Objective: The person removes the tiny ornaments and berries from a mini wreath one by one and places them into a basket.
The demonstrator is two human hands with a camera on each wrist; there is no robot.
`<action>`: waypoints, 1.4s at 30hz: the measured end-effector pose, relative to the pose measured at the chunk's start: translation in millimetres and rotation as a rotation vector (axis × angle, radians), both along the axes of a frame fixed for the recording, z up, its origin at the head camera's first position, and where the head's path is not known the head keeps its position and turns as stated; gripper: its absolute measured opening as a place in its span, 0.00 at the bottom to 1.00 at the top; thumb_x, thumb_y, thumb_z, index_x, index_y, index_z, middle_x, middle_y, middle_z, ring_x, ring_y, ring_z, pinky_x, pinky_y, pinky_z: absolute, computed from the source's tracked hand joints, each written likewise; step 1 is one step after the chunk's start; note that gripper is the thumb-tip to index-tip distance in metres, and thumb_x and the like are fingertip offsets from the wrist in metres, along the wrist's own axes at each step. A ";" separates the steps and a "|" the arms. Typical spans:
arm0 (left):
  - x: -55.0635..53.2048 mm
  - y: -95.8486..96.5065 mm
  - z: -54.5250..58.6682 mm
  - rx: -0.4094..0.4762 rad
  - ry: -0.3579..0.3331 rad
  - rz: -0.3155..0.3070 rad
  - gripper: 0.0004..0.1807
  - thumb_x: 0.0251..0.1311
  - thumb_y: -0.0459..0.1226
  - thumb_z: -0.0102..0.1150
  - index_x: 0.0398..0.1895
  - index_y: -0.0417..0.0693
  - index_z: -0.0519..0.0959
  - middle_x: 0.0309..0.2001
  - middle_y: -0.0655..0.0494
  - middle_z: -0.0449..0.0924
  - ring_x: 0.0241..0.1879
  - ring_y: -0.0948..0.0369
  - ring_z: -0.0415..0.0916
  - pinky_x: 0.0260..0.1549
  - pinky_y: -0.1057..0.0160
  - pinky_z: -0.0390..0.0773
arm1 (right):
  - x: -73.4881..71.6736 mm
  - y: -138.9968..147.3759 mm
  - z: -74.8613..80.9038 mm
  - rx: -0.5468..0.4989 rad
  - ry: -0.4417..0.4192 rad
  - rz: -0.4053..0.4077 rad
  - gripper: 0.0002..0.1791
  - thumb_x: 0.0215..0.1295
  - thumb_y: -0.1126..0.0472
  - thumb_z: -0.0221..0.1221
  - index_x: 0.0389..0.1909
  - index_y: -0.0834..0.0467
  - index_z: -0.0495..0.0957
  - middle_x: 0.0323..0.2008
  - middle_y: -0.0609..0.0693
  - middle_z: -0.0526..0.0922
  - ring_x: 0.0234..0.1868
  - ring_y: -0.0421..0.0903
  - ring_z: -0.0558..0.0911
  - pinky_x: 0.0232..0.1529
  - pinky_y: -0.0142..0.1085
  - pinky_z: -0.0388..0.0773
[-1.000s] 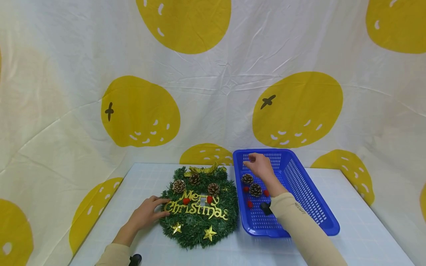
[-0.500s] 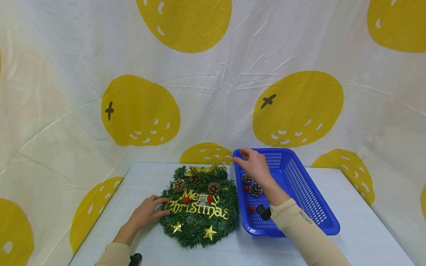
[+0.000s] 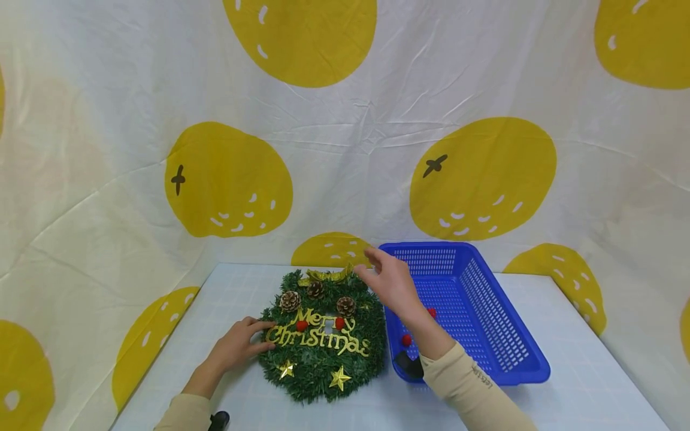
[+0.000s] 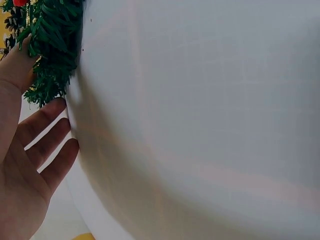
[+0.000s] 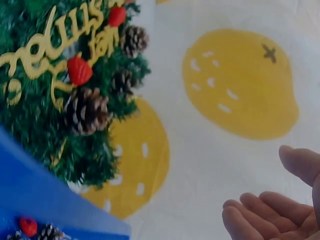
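Observation:
A green Christmas wreath (image 3: 309, 383) lies on the table with gold "Merry Christmas" lettering (image 3: 302, 336), pinecones (image 3: 345, 306), red berry-like pieces (image 3: 339, 323) and gold stars (image 3: 339, 378). My left hand (image 3: 237, 348) rests against its left edge, fingers relaxed and touching the greenery. In the left wrist view, several fingertips (image 4: 59, 160) meet the tabletop beside the wreath. My right hand (image 3: 393, 284) is raised between the wreath's upper right and the blue basket (image 3: 507, 311). Nothing shows between its thumb and loosely bent fingers (image 5: 270, 220) in the right wrist view.
Inside the basket are red pieces (image 3: 406, 340); pinecones (image 5: 49, 232) show there in the right wrist view. My right forearm crosses over the basket's near left part. Behind the white table (image 3: 237, 287) hangs a white cloth (image 3: 345, 179) printed with yellow fruit.
My right hand has moved left, from above the basket to the wreath's upper right side, with nothing seen in it. My left hand and the wreath have stayed in place.

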State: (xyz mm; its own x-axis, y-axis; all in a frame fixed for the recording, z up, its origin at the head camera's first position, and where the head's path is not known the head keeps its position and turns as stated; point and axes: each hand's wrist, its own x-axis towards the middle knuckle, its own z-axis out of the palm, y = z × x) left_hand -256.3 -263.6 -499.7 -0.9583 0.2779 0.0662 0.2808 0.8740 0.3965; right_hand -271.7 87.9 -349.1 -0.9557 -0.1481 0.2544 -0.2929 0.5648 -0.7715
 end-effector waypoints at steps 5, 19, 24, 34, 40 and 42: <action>0.9 1.1 0.8 -0.002 0.005 0.004 0.30 0.55 0.55 0.67 0.59 0.55 0.79 0.52 0.46 0.75 0.49 0.46 0.74 0.38 0.41 0.77 | 6.8 -15.0 -9.1 -0.012 0.023 0.022 0.31 0.66 0.51 0.63 0.66 0.59 0.71 0.61 0.57 0.76 0.59 0.56 0.77 0.55 0.50 0.75; -1.9 -2.4 -3.1 -0.008 0.000 0.013 0.30 0.55 0.57 0.66 0.60 0.58 0.79 0.51 0.49 0.75 0.49 0.48 0.74 0.36 0.42 0.77 | 15.8 -45.2 -32.6 -0.019 0.003 0.099 0.31 0.68 0.49 0.61 0.67 0.59 0.71 0.61 0.58 0.76 0.58 0.57 0.78 0.52 0.51 0.76; -2.7 -0.9 -3.8 -0.004 0.007 0.007 0.30 0.54 0.56 0.67 0.59 0.57 0.79 0.51 0.49 0.75 0.48 0.48 0.74 0.36 0.42 0.77 | 19.1 -55.9 -43.2 -0.014 -0.011 0.104 0.30 0.67 0.50 0.62 0.66 0.59 0.72 0.60 0.58 0.77 0.54 0.56 0.80 0.50 0.51 0.77; -1.9 1.3 -3.9 -0.012 -0.014 0.030 0.29 0.54 0.56 0.67 0.59 0.58 0.79 0.51 0.48 0.75 0.49 0.48 0.74 0.37 0.42 0.77 | 19.8 -76.9 -62.8 0.001 -0.069 0.102 0.30 0.66 0.51 0.64 0.66 0.59 0.72 0.60 0.57 0.77 0.60 0.55 0.76 0.54 0.50 0.76; 0.4 0.9 -1.4 0.003 -0.013 0.017 0.29 0.54 0.55 0.68 0.59 0.56 0.80 0.51 0.47 0.75 0.49 0.46 0.74 0.37 0.41 0.77 | 17.6 -83.8 -73.4 0.036 -0.057 0.103 0.30 0.65 0.51 0.64 0.64 0.63 0.73 0.57 0.59 0.79 0.56 0.56 0.79 0.50 0.50 0.78; 0.5 1.1 -1.1 0.002 -0.015 0.019 0.29 0.54 0.55 0.68 0.59 0.56 0.79 0.51 0.47 0.75 0.49 0.47 0.74 0.37 0.41 0.77 | 16.8 -85.7 -76.1 0.050 -0.046 0.100 0.30 0.65 0.52 0.64 0.63 0.64 0.74 0.56 0.60 0.80 0.55 0.56 0.80 0.49 0.50 0.78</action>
